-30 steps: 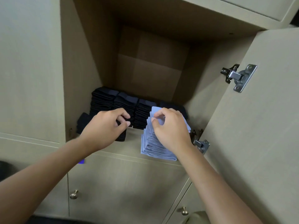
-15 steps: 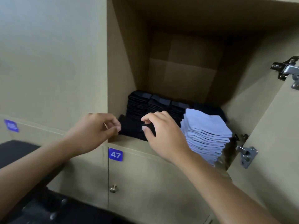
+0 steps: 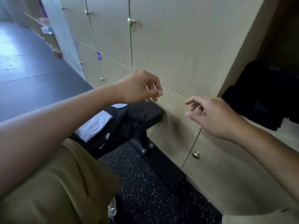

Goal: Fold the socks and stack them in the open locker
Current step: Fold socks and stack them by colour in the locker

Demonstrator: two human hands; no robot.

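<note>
A wall of pale wooden lockers (image 3: pixel 161 38) with small round knobs (image 3: pixel 131 21) is seen running away to the left, above a dark speckled floor (image 3: pixel 145 183) that gives way to smoother grey flooring further off. At the far right the open locker (image 3: pixel 267 54) is partly in view, its inside dark. A black bench serving as the tabletop (image 3: pixel 150 113) is set against the lower locker doors.

Dark socks (image 3: pixel 267 101) are stacked on the open locker's shelf at the right edge of the view; the picture is blurred there, so their long axis and direction cannot be told. More dark and white socks (image 3: pixel 103 123) are heaped loosely on the tabletop, the white piece stretched roughly from lower left to upper right.

Both hands are held in the air before the closed doors. The left hand (image 3: pixel 139 88) is seen with loosely curled fingers and an empty grip, above the heap on the tabletop. The right hand (image 3: pixel 215 117) is likewise relaxed and empty, just left of the stacked socks and apart from them.
</note>
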